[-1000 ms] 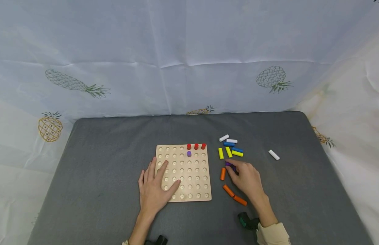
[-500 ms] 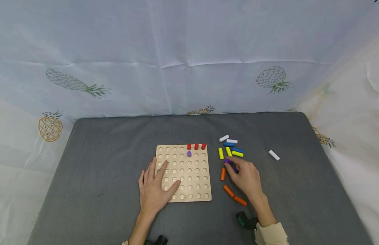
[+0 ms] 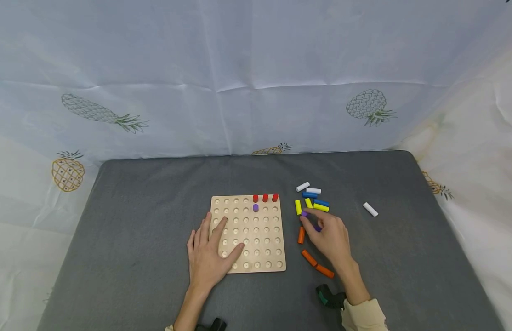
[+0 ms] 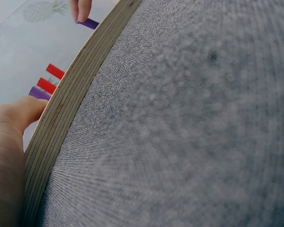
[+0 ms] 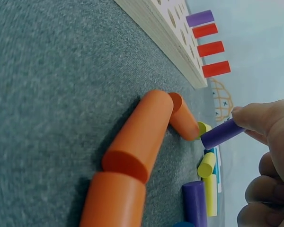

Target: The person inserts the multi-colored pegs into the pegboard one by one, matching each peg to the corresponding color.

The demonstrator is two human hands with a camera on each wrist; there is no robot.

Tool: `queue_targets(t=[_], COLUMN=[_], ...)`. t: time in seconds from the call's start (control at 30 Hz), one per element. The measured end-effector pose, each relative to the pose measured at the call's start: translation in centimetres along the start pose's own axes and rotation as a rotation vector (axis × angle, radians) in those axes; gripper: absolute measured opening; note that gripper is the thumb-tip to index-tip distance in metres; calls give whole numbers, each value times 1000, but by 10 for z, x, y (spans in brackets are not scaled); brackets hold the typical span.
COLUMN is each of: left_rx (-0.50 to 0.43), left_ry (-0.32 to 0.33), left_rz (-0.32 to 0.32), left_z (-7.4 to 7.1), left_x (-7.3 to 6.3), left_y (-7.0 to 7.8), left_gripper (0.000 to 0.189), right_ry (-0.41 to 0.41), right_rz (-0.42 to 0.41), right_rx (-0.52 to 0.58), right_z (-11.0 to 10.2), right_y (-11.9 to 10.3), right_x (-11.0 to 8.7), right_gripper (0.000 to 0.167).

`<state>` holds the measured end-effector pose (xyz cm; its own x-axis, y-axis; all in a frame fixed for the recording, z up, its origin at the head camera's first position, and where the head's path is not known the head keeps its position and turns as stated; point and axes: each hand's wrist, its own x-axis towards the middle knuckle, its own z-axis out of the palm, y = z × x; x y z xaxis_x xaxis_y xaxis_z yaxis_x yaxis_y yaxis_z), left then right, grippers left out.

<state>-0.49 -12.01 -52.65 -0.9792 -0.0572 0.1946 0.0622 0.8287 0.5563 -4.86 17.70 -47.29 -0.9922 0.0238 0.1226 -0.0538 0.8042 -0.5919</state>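
Note:
A square wooden pegboard (image 3: 266, 247) with rows of round holes lies on the table. Along its far edge stand three red pegs (image 3: 265, 198), and one purple peg (image 3: 255, 208) stands in the row nearer. My left hand (image 3: 209, 259) rests over the board's left side, fingers spread. To the right of the board, my right hand (image 3: 332, 236) pinches a purple peg (image 5: 221, 134) between thumb and index finger. In the right wrist view this peg is raised off the cloth and tilted. Below that hand another purple peg (image 5: 195, 203) lies on the cloth.
Orange pegs (image 3: 309, 258) lie between the board and my right forearm. Beyond my right hand are yellow pegs (image 3: 298, 207), blue pegs (image 3: 309, 195) and white pegs (image 3: 303, 186). One white peg (image 3: 369, 209) lies apart at the right. Grey cloth (image 3: 148, 230) covers the table.
My right hand has lifted the pinched purple peg and shifted slightly left and away from me. The left hand and the board have stayed in place.

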Motion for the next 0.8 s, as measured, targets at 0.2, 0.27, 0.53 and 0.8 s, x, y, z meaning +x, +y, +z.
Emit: queue_targets(t=[0.2,0.27,0.53,0.8], left_rx=[-4,-5,-7,-3], left_ry=[1,-2,-16,-15], left_rz=[-1,-4,-16,-19], left_z=[0,0,0,-1], left_x=[0,0,1,0], left_y=[0,0,0,0], left_gripper=[83,83,83,83], right_ry=[12,16,15,12], right_rz=[9,7,-1,5], right_rx=[7,14,32,71], right_z=[1,1,5,8], right_y=[-3,-5,-10,-17], right_x=[1,2,5,8], right_gripper=[22,22,24,25])
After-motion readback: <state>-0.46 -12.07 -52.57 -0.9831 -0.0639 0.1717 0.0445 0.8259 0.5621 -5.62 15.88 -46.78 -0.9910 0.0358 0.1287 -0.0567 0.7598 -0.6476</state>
